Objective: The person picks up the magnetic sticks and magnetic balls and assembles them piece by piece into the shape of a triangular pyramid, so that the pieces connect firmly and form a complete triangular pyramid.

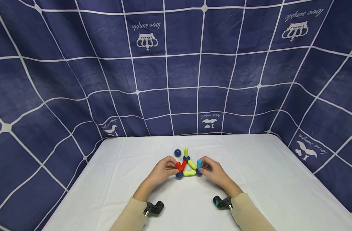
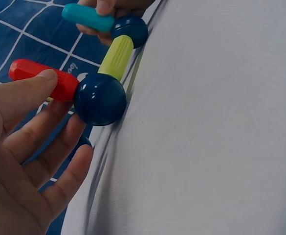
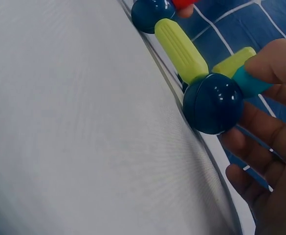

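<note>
A triangle of toy building rods and dark blue balls lies on the table. Its sides are a yellow-green front rod (image 1: 189, 173), a yellow-green right rod (image 1: 192, 165) and a red left rod (image 1: 183, 165). My left hand (image 1: 162, 170) pinches an upright red rod (image 2: 64, 84) between thumb and fingers, on the front-left ball (image 2: 100, 99). At the front-right ball (image 3: 212, 104), my right hand (image 1: 214, 172) pinches an upright light blue rod (image 3: 250, 82). Another yellow-green rod (image 1: 186, 151) stands untouched on the back ball (image 1: 186, 158).
A loose dark blue ball (image 1: 177, 153) lies just behind and left of the triangle. White cloth covers the table (image 1: 121, 179). Dark blue curtain (image 1: 181, 73) with white grid lines hangs along the back and both sides.
</note>
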A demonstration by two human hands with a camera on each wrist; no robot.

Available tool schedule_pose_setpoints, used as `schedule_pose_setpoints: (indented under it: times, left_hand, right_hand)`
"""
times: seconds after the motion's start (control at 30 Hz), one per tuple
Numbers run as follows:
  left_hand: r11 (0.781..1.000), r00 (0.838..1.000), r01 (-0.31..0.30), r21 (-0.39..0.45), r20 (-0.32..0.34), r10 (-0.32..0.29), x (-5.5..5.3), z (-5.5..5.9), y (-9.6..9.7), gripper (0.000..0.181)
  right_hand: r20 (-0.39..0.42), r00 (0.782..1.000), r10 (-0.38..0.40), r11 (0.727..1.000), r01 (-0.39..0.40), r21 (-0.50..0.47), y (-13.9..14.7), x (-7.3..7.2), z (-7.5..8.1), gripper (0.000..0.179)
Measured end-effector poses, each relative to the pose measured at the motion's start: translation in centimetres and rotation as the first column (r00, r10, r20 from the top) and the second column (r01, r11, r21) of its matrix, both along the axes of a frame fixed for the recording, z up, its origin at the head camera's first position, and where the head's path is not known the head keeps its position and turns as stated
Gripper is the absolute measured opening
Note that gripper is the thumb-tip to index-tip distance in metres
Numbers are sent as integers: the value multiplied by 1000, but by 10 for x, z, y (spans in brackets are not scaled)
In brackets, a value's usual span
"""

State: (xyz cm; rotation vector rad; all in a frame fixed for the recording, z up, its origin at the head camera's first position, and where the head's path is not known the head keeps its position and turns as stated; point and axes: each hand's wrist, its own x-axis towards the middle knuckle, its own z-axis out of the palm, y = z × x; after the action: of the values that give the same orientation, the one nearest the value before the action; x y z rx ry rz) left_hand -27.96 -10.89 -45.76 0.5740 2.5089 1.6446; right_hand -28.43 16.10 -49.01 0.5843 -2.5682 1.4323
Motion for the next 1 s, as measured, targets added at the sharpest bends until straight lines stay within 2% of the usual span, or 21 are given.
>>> schedule_pose_setpoints:
  times: [0.27,0.47,0.87,1.0]
  left_hand:
    - [994,993,-84,-64,-89,78,0,-5,9,22]
    - [989,982,-112,-95,-164,96,3,-7,15,23]
    - [970,964,-170,-173,-232,128,9,-5,23,26]
    - [966,963,-179,-184,-232,134,9,-6,23,26]
  right_hand:
    - [-64,998,-2,999,5,38,-3,-1,0,22]
    - [-110,994,-22,995,33,98,-6,0,1,20]
    - [-136,990,-48,986,69,154,-9,2,3,22]
    - [-148,988,-40,985,64,157,-9,2,2,22]
